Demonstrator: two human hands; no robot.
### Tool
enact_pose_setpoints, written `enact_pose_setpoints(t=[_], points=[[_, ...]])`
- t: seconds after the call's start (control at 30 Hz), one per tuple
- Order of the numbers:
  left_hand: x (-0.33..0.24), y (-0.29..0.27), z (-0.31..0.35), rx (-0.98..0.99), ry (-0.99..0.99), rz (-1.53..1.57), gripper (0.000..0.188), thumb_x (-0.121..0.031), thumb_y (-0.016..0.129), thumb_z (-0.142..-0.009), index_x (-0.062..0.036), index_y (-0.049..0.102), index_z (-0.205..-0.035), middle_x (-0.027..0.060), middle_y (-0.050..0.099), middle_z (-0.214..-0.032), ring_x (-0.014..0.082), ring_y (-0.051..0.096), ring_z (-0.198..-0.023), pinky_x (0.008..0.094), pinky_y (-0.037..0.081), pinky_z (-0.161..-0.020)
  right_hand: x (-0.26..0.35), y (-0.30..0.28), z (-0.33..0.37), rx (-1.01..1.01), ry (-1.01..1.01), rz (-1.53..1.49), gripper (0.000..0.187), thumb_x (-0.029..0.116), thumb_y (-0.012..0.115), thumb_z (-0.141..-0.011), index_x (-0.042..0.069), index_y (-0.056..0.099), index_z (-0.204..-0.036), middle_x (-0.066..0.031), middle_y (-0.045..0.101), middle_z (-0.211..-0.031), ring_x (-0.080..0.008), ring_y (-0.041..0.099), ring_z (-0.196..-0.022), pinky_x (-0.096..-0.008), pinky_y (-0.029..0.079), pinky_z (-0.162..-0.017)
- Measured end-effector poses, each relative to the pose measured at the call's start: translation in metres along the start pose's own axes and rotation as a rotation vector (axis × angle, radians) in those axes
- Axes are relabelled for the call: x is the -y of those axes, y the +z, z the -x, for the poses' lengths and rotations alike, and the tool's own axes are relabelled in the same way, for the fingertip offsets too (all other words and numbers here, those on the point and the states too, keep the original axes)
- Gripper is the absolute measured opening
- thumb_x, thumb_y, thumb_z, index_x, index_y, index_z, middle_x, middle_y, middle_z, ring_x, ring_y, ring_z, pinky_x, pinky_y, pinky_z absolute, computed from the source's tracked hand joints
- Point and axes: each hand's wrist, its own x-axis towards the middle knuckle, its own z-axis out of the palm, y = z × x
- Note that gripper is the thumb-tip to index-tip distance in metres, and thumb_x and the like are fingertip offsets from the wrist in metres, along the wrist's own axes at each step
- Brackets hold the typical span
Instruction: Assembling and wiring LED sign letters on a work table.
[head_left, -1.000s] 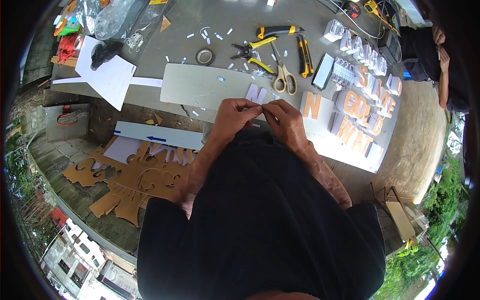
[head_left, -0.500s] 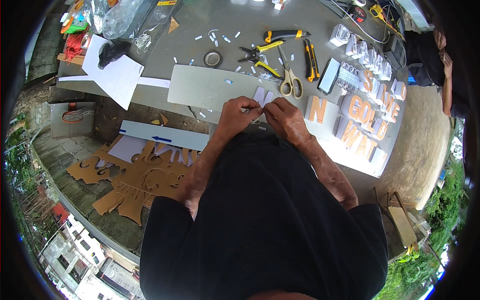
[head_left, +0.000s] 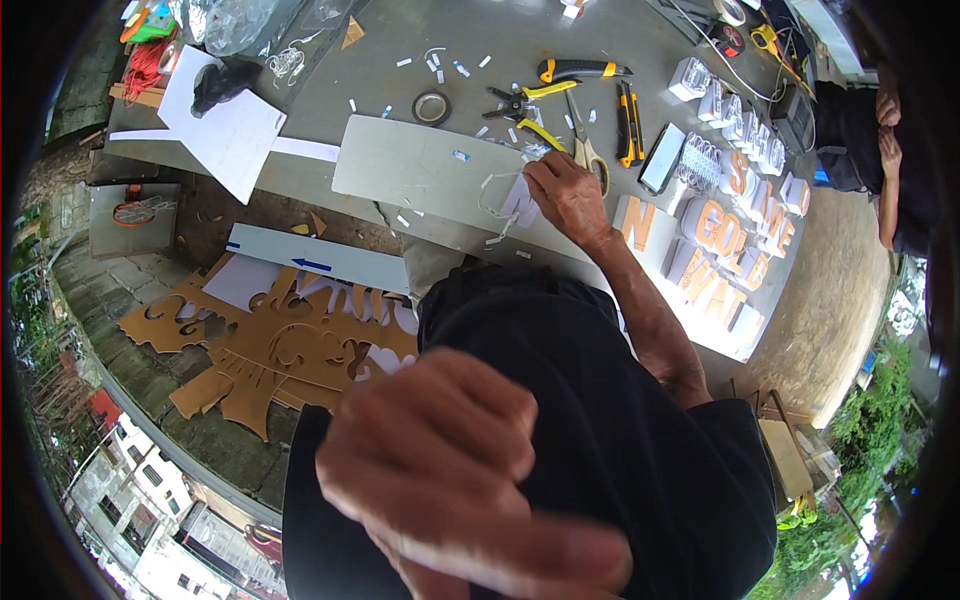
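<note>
My right hand [head_left: 570, 198] is closed at the near edge of the work table, its fingertips gripping a small white letter-shaped piece [head_left: 519, 206]. A thin pale wire [head_left: 486, 196] loops out beside that piece. My left hand [head_left: 440, 465] is raised close to the camera, large and blurred, in front of my dark shirt. Its fingers are partly curled, one stretching toward the right; whether it holds anything cannot be made out. Scissors [head_left: 590, 160] lie just beyond my right hand, near yellow-handled wire strippers [head_left: 535, 110].
Two cutter knives [head_left: 628, 125], a tape roll [head_left: 431, 107] and a phone [head_left: 661, 158] lie on the table. Orange-faced letters [head_left: 712, 222] stand at right. A grey panel [head_left: 420, 172] lies ahead; brown cut-out sheets [head_left: 270, 345] sit lower left. Another person's hands [head_left: 888, 130] show far right.
My left hand has left the white piece and come up toward the camera. My right hand stays at the piece, and the view has shifted slightly.
</note>
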Motion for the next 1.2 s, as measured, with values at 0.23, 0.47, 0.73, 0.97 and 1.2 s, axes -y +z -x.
enact_pose_setpoints(t=[0.23, 0.47, 0.73, 0.97, 1.2], points=[[-0.006, 0.022, -0.001, -0.125, 0.216, -0.016, 0.022, -0.02, 0.065, -0.096, -0.0227, 0.077, -0.114, 0.0018, 0.053, -0.053, 0.0084, 0.029, -0.038, 0.026, 0.02, -0.042, -0.029, 0.03, 0.007, 0.088, 0.011, 0.026, 0.011, 0.01, 0.072, -0.085, 0.006, 0.064, -0.091, -0.0096, 0.06, -0.084, -0.0298, 0.065, -0.084, -0.0408, 0.056, -0.07], [0.027, -0.045, 0.058, -0.589, -0.338, -0.742, 0.018, -0.015, 0.07, -0.091, 0.0017, 0.072, -0.084, 0.0088, 0.068, -0.069, 0.0132, 0.057, -0.055, 0.0298, 0.045, -0.053, -0.025, 0.024, -0.007, 0.034, -0.02, 0.07, 0.013, 0.018, 0.073, -0.087, 0.009, 0.063, -0.087, -0.0069, 0.058, -0.079, -0.0257, 0.065, -0.082, -0.0378, 0.056, -0.067], [0.137, -0.198, 0.313, -0.884, -1.298, -1.726, 0.038, -0.036, 0.066, -0.092, -0.001, 0.073, -0.104, 0.0144, 0.073, -0.106, 0.0269, 0.067, -0.097, 0.0414, 0.051, -0.084, -0.03, 0.047, -0.074, 0.008, 0.142, -0.438, 0.02, 0.012, 0.074, -0.091, 0.003, 0.066, -0.107, -0.0109, 0.069, -0.087, -0.0202, 0.068, -0.071, -0.0305, 0.056, -0.065], [0.174, -0.27, 0.347, 0.13, -2.245, -1.465, 0.077, -0.068, 0.05, -0.089, -0.0065, 0.065, -0.132, 0.0171, 0.06, -0.139, 0.0428, 0.053, -0.131, 0.0666, 0.038, -0.104, -0.037, 0.103, -0.117, 0.158, 0.146, -0.482, 0.03, 0.019, 0.075, -0.091, 0.002, 0.062, -0.112, -0.012, 0.066, -0.094, -0.0183, 0.065, -0.074, -0.0322, 0.056, -0.067], [0.136, -0.291, 0.329, 0.204, -2.24, -1.482, 0.068, -0.065, 0.059, -0.086, -0.0063, 0.074, -0.115, 0.0161, 0.072, -0.116, 0.0373, 0.071, -0.104, 0.0531, 0.056, -0.086, -0.032, 0.133, -0.145, 0.137, 0.096, -0.168, 0.041, 0.03, 0.081, -0.084, -0.001, 0.065, -0.106, -0.0119, 0.068, -0.085, -0.0238, 0.067, -0.072, -0.0358, 0.055, -0.067]])
